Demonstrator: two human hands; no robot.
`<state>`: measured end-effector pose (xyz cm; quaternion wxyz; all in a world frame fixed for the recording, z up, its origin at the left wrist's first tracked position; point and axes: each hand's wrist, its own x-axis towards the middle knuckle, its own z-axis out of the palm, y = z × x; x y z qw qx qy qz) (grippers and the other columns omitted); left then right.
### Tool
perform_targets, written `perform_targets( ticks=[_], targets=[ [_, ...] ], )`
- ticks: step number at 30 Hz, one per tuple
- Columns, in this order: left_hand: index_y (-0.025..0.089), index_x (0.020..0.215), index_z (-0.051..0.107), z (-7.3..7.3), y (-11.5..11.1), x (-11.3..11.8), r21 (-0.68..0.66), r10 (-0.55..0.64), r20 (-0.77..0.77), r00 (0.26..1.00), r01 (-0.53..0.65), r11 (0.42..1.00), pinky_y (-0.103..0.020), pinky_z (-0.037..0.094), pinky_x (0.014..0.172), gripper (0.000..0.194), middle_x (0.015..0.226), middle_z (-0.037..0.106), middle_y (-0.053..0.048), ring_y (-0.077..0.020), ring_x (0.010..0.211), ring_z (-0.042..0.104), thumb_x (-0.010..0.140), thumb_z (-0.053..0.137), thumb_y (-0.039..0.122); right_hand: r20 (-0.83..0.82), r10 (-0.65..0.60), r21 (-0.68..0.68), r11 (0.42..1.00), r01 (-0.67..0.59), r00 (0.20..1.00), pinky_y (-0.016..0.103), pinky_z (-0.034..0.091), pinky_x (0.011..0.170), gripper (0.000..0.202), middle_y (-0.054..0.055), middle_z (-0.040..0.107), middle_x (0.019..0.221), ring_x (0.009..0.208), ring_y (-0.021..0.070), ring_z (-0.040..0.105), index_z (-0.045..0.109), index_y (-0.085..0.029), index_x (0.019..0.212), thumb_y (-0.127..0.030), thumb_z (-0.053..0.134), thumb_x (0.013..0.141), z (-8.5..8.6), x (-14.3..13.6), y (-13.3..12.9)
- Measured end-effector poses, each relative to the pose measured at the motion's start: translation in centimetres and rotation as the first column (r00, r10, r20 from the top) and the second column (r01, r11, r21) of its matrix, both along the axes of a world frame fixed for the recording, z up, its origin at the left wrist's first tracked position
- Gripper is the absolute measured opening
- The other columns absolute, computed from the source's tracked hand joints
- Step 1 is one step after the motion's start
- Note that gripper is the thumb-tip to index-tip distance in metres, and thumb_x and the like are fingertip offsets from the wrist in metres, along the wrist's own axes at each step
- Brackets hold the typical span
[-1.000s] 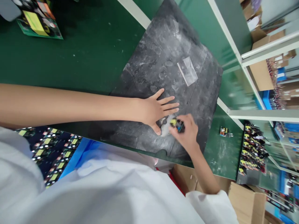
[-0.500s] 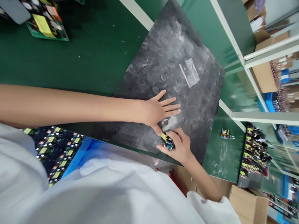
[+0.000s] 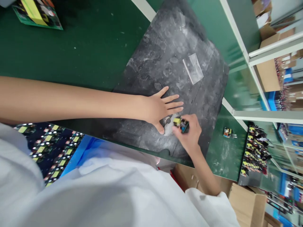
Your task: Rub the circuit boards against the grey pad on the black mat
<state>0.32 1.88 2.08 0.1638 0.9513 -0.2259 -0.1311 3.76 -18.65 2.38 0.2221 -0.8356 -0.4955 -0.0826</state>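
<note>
My left hand (image 3: 157,108) lies palm down on a worn black mat (image 3: 146,69), fingers spread, holding nothing. Just right of its thumb, my right hand (image 3: 190,132) pinches a small circuit board (image 3: 181,124) carrying a yellow block and dark components. The board appears to be above the mat and is slightly blurred. Between the two hands, a small round grey piece (image 3: 167,120) is partly visible on a pale patch. Farther up the mat lies a flat clear plastic piece (image 3: 193,68).
A similar board (image 3: 227,132) lies on the green bench (image 3: 223,157) at right, beside a crowded stack of boards (image 3: 254,149). A larger yellow-taped board (image 3: 35,12) sits upper left. Rows of boards fill a blue-edged tray (image 3: 74,154) below my left arm. An open cardboard box (image 3: 246,201) stands lower right.
My right hand has moved up and to the right with the circuit board, away from my left thumb. My left hand stays spread on the mat. The view has shifted slightly.
</note>
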Motion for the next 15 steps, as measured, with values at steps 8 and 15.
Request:
perform_targets(
  ticks=[8,15],
  targets=[
    [0.025,0.147,0.024,-0.52,-0.02,-0.02,-0.044,0.013,0.04,0.999,-0.011,0.999,-0.059,-0.005,0.113,0.097,0.155,0.015,0.0,-0.0332,0.144,0.004,0.066,0.061,0.063,0.025,-0.049,0.039,0.998,0.048,0.998,0.028,0.05,0.061,0.028,0.001,0.055,0.079,0.069,0.0156,0.057,0.053,-0.022,0.094,-0.046,0.059,0.081,-0.17,0.22,-0.25],
    [0.027,0.149,0.017,0.24,-0.04,0.0,0.016,0.001,-0.02,1.0,-0.001,1.0,-0.057,-0.007,0.114,0.1,0.156,0.009,0.004,-0.0283,0.145,-0.002,0.066,0.06,0.064,0.01,0.076,-0.033,0.997,-0.076,0.997,0.026,0.049,0.058,0.028,0.002,0.057,0.081,0.069,0.0155,0.058,0.053,-0.022,0.094,-0.046,0.061,0.08,-0.15,-0.22,-0.35]
  ],
)
